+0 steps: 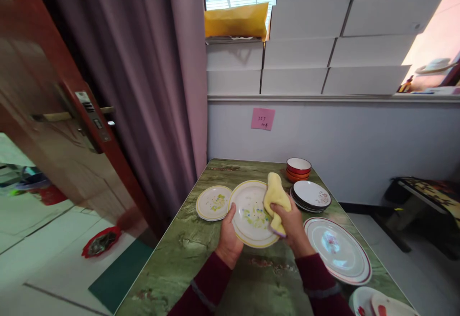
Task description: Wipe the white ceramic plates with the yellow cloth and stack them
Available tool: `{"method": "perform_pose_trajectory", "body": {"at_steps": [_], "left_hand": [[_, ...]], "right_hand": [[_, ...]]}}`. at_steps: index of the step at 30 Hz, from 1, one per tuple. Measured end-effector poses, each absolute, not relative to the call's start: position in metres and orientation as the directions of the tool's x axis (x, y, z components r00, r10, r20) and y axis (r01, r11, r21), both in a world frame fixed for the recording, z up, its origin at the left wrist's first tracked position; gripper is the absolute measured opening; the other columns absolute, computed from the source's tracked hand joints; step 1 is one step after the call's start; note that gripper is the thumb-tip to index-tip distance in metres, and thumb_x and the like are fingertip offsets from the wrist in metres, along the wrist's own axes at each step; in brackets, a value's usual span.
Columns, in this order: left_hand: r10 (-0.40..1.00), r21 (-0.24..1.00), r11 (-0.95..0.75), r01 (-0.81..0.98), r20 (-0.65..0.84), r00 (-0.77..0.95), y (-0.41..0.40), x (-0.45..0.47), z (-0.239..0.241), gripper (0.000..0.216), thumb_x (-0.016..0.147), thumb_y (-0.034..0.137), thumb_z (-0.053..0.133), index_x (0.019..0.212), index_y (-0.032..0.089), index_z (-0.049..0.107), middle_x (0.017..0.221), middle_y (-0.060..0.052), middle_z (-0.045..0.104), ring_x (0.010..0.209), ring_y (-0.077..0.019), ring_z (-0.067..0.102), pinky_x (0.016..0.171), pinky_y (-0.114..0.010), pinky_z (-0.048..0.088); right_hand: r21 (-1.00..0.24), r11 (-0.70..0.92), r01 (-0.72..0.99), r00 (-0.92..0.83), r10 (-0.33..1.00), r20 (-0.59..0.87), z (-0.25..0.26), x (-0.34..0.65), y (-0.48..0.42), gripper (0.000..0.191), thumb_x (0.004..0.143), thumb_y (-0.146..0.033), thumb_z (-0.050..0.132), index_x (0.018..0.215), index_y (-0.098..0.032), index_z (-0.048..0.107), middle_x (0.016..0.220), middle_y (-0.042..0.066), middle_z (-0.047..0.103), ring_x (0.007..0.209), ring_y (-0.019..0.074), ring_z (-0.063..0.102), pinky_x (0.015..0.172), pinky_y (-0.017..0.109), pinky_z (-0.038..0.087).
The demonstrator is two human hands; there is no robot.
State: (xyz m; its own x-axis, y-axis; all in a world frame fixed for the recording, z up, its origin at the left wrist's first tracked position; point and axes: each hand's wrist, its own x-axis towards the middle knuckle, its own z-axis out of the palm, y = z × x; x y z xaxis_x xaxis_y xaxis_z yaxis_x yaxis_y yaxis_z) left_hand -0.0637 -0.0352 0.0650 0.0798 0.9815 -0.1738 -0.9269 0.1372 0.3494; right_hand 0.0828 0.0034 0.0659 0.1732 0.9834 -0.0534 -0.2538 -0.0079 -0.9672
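Note:
My left hand (228, 239) grips the near-left rim of a white plate with a yellow rim and green flecks (247, 206), held tilted above the green marbled table (187, 253). My right hand (293, 225) is closed on a yellow cloth (276, 194) pressed against the plate's right side. Both sleeves are dark red.
A smaller yellow-rimmed plate (213, 203) lies to the left. To the right sit a stack of dark-rimmed plates (311, 195), red bowls (298, 168) and a large red-rimmed plate (338, 249). More dishes (381, 304) are at the near right corner. A curtain and an open door stand on the left.

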Motion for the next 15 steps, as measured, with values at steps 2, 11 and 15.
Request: {"method": "perform_pose_trajectory", "body": {"at_steps": [2,11,15], "left_hand": [[0.984,0.324,0.035,-0.945,-0.179,-0.024,-0.032,-0.060,0.064,0.054,0.096,0.038,0.050,0.142,0.012,0.050,0.130,-0.018,0.066,0.126,-0.0326,0.058,0.114,-0.053,0.036],[0.924,0.374,-0.135,-0.917,-0.287,-0.253,-0.033,-0.073,0.049,0.049,0.094,0.028,0.055,0.143,0.021,0.050,0.129,-0.010,0.068,0.127,-0.0248,0.057,0.114,-0.045,0.039],[0.972,0.329,0.052,-0.943,-0.234,-0.028,-0.042,-0.062,0.048,0.045,0.096,0.033,0.051,0.137,0.016,0.056,0.125,-0.013,0.070,0.125,-0.0276,0.059,0.113,-0.046,0.040]], "right_hand": [[-0.946,-0.026,-0.324,0.253,0.961,-0.113,0.050,0.067,-0.017,0.080,0.059,-0.040,0.079,0.131,-0.017,0.053,0.107,0.007,0.071,0.087,0.0231,0.067,0.071,0.032,0.054],[-0.978,0.015,0.210,0.480,0.869,0.117,0.055,0.112,-0.034,0.069,0.072,-0.067,0.066,0.118,-0.016,0.060,0.096,0.011,0.072,0.083,0.0276,0.067,0.073,0.038,0.051],[-0.715,0.281,0.640,0.104,0.890,0.443,0.068,0.095,-0.039,0.068,0.078,-0.064,0.062,0.128,-0.019,0.058,0.126,0.017,0.064,0.116,0.0347,0.058,0.099,0.050,0.041]]}}
